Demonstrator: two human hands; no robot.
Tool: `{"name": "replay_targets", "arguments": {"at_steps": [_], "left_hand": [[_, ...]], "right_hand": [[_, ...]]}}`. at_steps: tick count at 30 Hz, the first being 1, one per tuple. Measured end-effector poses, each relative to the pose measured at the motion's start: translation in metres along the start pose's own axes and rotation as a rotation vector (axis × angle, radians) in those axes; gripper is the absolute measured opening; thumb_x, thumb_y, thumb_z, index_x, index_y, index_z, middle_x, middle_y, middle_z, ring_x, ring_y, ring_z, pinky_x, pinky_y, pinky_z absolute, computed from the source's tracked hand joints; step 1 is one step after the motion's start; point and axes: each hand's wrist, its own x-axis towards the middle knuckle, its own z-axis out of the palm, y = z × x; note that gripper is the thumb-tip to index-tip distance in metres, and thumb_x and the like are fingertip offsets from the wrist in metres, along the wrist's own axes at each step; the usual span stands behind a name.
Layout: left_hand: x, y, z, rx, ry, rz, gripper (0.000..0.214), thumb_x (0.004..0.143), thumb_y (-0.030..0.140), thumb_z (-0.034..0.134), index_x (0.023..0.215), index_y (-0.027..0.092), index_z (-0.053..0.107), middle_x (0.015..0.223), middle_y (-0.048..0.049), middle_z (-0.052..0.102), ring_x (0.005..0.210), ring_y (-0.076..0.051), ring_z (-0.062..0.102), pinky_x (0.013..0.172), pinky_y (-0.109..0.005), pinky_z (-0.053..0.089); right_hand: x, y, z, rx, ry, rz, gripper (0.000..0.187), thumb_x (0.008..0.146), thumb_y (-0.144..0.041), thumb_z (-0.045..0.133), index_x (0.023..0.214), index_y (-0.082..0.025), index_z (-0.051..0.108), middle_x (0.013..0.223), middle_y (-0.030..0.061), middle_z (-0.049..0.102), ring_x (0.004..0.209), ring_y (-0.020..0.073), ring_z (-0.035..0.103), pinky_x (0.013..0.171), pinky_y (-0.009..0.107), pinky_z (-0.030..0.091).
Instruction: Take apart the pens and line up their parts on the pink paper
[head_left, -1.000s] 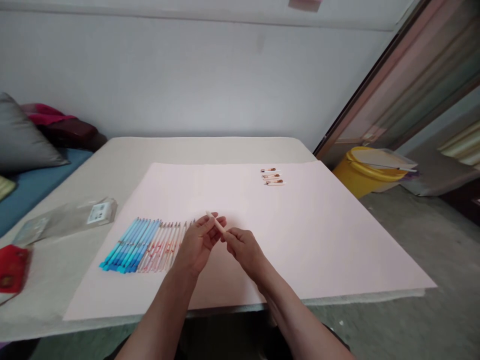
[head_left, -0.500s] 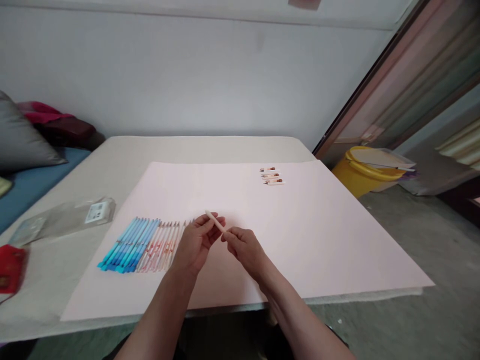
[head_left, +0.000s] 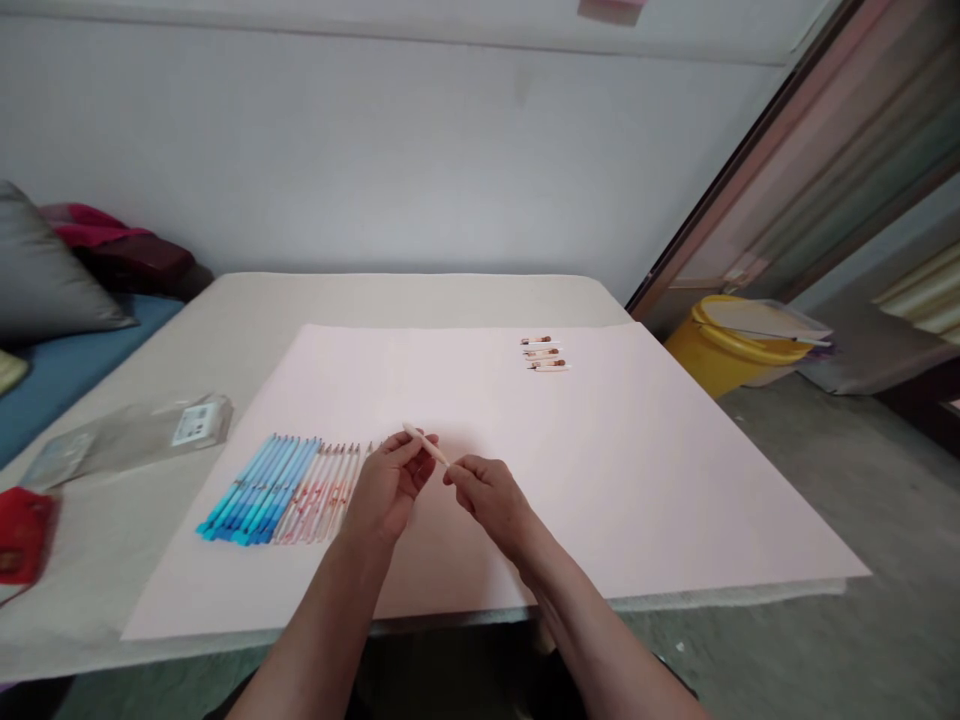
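A pale, slim pen (head_left: 424, 442) is held above the pink sheet, slanting down from upper left to lower right. My left hand (head_left: 386, 487) has its fingers closed round the pen's upper part. At the lower end, my right hand (head_left: 487, 495) pinches the pen's narrower tip, which is partly hidden by the fingers. Beside my left hand lies a row of blue pens (head_left: 259, 490), and next to them several white-and-pink pens (head_left: 319, 492), some covered by the hand. Farther off, 3 short brown-and-cream pen-like pieces (head_left: 544, 353) lie at the back of the sheet.
The pink sheet (head_left: 637, 470) covers much of the pale table (head_left: 420, 297). On the left are a clear plastic bag (head_left: 135, 440) with a label and a red object (head_left: 24, 535). A yellow bucket (head_left: 705, 350) stands on the floor at right; a wall (head_left: 375, 150) rises behind.
My left hand has shifted slightly left with the pen's upper part, and the pen lies a little flatter. My right hand has barely moved.
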Motion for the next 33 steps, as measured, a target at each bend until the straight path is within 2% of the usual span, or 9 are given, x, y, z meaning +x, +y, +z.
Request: {"name": "replay_targets", "arguments": {"at_steps": [4, 10, 18, 22, 27, 30, 33], "left_hand": [[0.005, 0.003, -0.006, -0.043, 0.074, 0.027, 0.003, 0.074, 0.009, 0.06, 0.075, 0.011, 0.06, 0.081, -0.0101, 0.066, 0.066, -0.011, 0.062, 0.058, -0.02, 0.052], [0.008, 0.011, -0.011, -0.1, 0.14, 0.064, 0.005, 0.075, 0.007, 0.057, 0.072, 0.011, 0.057, 0.074, -0.0099, 0.065, 0.064, -0.012, 0.061, 0.054, -0.02, 0.052], [0.012, 0.023, -0.012, -0.208, 0.285, 0.045, 0.011, 0.079, 0.003, 0.05, 0.071, 0.009, 0.055, 0.072, -0.0097, 0.064, 0.064, -0.012, 0.062, 0.054, -0.019, 0.052], [0.01, 0.02, -0.01, -0.202, 0.267, 0.024, 0.011, 0.078, 0.003, 0.051, 0.071, 0.01, 0.055, 0.072, -0.0095, 0.064, 0.063, -0.012, 0.062, 0.054, -0.019, 0.052], [0.005, 0.006, -0.003, -0.132, 0.16, -0.041, 0.008, 0.075, 0.003, 0.055, 0.071, 0.011, 0.055, 0.073, -0.0093, 0.065, 0.063, -0.012, 0.062, 0.053, -0.02, 0.053], [0.003, -0.002, 0.001, -0.111, 0.164, -0.083, 0.008, 0.075, 0.004, 0.056, 0.071, 0.011, 0.055, 0.074, -0.0103, 0.065, 0.061, -0.012, 0.061, 0.053, -0.02, 0.053], [0.006, -0.003, 0.0, -0.141, 0.195, -0.073, 0.008, 0.075, 0.003, 0.055, 0.071, 0.011, 0.054, 0.074, -0.0104, 0.065, 0.063, -0.012, 0.062, 0.055, -0.02, 0.053]], "right_hand": [[0.001, 0.0, 0.001, -0.03, -0.021, 0.011, 0.02, 0.079, -0.027, 0.044, 0.069, -0.016, 0.057, 0.045, -0.0058, 0.041, 0.042, 0.0066, 0.033, 0.041, 0.02, 0.025], [0.002, 0.0, -0.004, -0.099, -0.043, -0.002, 0.02, 0.078, -0.026, 0.046, 0.066, -0.015, 0.058, 0.047, -0.0048, 0.043, 0.044, 0.0071, 0.036, 0.043, 0.02, 0.027], [0.0, -0.004, -0.019, -0.039, -0.042, 0.02, 0.02, 0.079, -0.027, 0.046, 0.07, -0.015, 0.058, 0.045, -0.0058, 0.041, 0.043, 0.0059, 0.032, 0.042, 0.02, 0.023], [0.001, -0.002, -0.021, 0.027, 0.009, 0.039, 0.02, 0.079, -0.029, 0.046, 0.071, -0.015, 0.058, 0.045, -0.0061, 0.04, 0.041, 0.0053, 0.029, 0.041, 0.02, 0.021], [0.004, 0.001, -0.014, 0.148, 0.057, 0.063, 0.021, 0.076, -0.035, 0.05, 0.073, -0.015, 0.056, 0.053, -0.0009, 0.056, 0.039, 0.0045, 0.025, 0.039, 0.021, 0.017], [0.003, -0.001, -0.011, 0.2, 0.027, 0.053, 0.011, 0.068, -0.025, 0.056, 0.071, -0.015, 0.053, 0.052, -0.0013, 0.056, 0.039, 0.0041, 0.025, 0.039, 0.021, 0.016], [0.002, -0.004, -0.014, 0.226, 0.029, 0.041, 0.006, 0.061, -0.015, 0.053, 0.067, -0.016, 0.052, 0.046, -0.0041, 0.05, 0.04, 0.0045, 0.029, 0.04, 0.02, 0.015]]}}
